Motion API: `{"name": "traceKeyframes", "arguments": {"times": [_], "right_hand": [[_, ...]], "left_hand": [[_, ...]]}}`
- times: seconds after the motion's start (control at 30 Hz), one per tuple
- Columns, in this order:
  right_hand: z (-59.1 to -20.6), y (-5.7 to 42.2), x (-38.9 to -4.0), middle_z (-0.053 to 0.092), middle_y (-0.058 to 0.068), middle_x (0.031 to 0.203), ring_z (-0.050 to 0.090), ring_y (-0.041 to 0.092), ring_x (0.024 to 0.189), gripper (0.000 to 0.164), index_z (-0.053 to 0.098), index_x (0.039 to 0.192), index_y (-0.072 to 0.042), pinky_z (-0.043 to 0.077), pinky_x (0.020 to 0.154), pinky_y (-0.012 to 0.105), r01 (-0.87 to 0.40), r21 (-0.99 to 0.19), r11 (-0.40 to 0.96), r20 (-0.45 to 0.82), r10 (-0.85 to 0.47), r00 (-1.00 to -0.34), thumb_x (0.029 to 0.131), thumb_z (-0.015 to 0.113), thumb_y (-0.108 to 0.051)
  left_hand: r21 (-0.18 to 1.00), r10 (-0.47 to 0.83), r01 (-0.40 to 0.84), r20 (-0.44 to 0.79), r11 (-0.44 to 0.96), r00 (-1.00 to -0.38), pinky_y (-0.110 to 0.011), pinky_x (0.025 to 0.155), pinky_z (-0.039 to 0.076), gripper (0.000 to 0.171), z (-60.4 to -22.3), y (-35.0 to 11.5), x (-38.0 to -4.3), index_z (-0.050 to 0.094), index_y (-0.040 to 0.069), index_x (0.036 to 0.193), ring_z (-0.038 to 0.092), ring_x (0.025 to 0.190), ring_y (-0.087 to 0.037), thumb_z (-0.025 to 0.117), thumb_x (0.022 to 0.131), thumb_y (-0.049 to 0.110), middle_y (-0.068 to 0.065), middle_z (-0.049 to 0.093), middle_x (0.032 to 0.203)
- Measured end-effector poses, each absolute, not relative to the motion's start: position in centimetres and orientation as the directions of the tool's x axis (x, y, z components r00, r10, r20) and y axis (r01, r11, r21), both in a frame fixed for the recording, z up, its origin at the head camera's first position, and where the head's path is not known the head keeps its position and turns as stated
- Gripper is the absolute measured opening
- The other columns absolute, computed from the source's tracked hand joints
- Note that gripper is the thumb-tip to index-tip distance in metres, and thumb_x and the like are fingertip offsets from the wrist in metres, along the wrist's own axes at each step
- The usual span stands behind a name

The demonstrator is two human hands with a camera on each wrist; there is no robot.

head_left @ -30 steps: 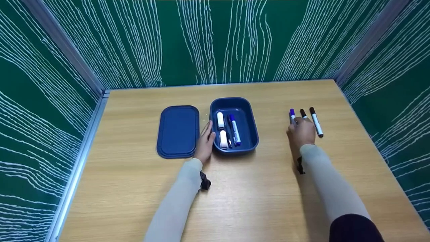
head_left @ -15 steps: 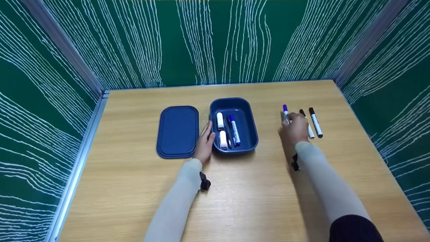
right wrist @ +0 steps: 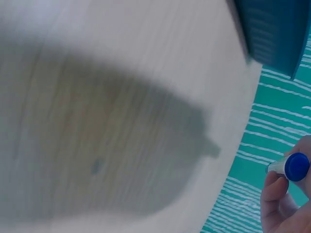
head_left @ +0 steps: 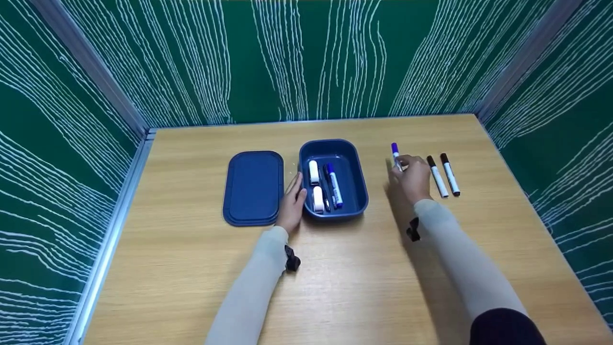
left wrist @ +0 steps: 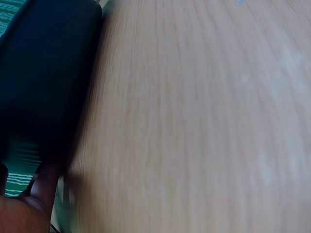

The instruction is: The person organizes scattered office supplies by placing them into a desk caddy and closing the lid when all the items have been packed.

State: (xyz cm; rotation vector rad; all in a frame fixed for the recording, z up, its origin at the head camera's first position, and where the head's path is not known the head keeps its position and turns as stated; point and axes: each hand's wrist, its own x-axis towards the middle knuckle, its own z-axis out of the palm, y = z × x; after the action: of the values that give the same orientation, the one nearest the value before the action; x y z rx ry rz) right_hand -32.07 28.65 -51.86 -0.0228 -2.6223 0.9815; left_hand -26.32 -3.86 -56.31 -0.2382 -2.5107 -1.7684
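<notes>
A blue-capped marker [head_left: 395, 151] is pinched between the thumb and fingers of my right hand [head_left: 414, 178], above the table right of the box. In the right wrist view the marker [right wrist: 296, 166] shows its blue end toward the camera. My left hand [head_left: 291, 206] rests with extended fingers along the left wall of the dark blue box [head_left: 355, 191]. Inside the box lie a blue marker [head_left: 336, 186], a dark pen [head_left: 325, 189] and two white objects, one at the back [head_left: 313, 172] and one in front [head_left: 318, 199].
Left of the box, the blue lid [head_left: 254, 188] lies flat on the wooden table [head_left: 335, 287]. Two dark-capped markers, a left one [head_left: 437, 177] and a right one [head_left: 450, 175], lie to the right of my right hand. Green walls with white lines [head_left: 335, 57] surround the table's back and sides.
My right hand has moved left with the blue-capped marker, away from the two dark-capped markers, which are now fully uncovered. The left hand and box stay in place.
</notes>
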Motion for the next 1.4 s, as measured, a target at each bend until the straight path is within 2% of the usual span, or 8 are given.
{"name": "traceKeyframes", "arguments": {"times": [0.37,0.63,0.83,0.97,1.17,1.4], "right_hand": [[-50.4,26.0,-32.0,0.065,0.018,0.098,0.066,0.029,0.083,0.026,0.071,0.11,0.002,0.056,0.068,0.039,-0.181,-0.669,0.721,0.349,0.09,-0.933,0.085,0.07,-0.006],[-50.0,24.0,-32.0,0.062,0.014,0.095,0.065,0.024,0.077,0.025,0.072,0.109,-0.001,0.053,0.052,0.019,-0.191,-0.713,0.675,0.334,0.087,-0.939,0.084,0.068,-0.005],[-49.8,22.5,-32.0,0.062,0.012,0.094,0.064,0.023,0.074,0.025,0.072,0.108,-0.001,0.052,0.048,0.02,-0.19,-0.725,0.662,0.32,0.079,-0.944,0.084,0.068,-0.004],[-49.7,21.5,-32.1,0.062,0.015,0.095,0.065,0.024,0.075,0.023,0.072,0.106,0.0,0.054,0.051,0.024,-0.187,-0.722,0.666,0.314,0.075,-0.946,0.084,0.067,-0.004],[-49.8,19.8,-32.0,0.062,0.013,0.095,0.063,0.023,0.079,0.022,0.072,0.104,0.001,0.055,0.066,0.031,-0.217,-0.721,0.658,0.325,0.045,-0.945,0.082,0.068,-0.003],[-50.4,18.2,-31.8,0.062,0.013,0.088,0.061,0.025,0.079,0.021,0.072,0.098,0.004,0.053,0.067,0.032,-0.287,-0.702,0.652,0.383,0.006,-0.924,0.078,0.069,0.001]], "left_hand": [[0.934,0.103,0.154,0.127,0.322,-0.987,-0.036,0.117,0.016,0.051,-56.0,-3.9,-26.1,0.026,0.01,0.154,0.017,0.145,-0.022,0.041,0.106,0.017,-0.008,0.021,0.159],[0.934,0.104,0.159,0.132,0.321,-0.986,-0.035,0.117,0.015,0.051,-56.1,-3.8,-26.3,0.025,0.012,0.155,0.016,0.145,-0.024,0.041,0.106,0.017,-0.006,0.02,0.16],[0.934,0.102,0.155,0.129,0.322,-0.986,-0.035,0.117,0.015,0.051,-56.1,-3.8,-26.3,0.026,0.012,0.154,0.016,0.145,-0.022,0.041,0.106,0.017,-0.006,0.02,0.16],[0.935,0.101,0.143,0.116,0.325,-0.988,-0.034,0.117,0.016,0.051,-56.1,-3.8,-26.3,0.026,0.013,0.155,0.016,0.145,-0.018,0.041,0.106,0.019,-0.003,0.02,0.16],[0.932,0.1,0.14,0.112,0.334,-0.989,-0.034,0.117,0.014,0.051,-56.1,-3.9,-26.4,0.025,0.014,0.155,0.016,0.146,-0.02,0.04,0.106,0.02,-0.003,0.02,0.16],[0.935,0.087,0.134,0.111,0.329,-0.99,-0.03,0.116,0.015,0.051,-56.3,-3.8,-26.3,0.027,0.015,0.155,0.017,0.144,-0.016,0.041,0.106,0.019,0.0,0.021,0.159]]}}
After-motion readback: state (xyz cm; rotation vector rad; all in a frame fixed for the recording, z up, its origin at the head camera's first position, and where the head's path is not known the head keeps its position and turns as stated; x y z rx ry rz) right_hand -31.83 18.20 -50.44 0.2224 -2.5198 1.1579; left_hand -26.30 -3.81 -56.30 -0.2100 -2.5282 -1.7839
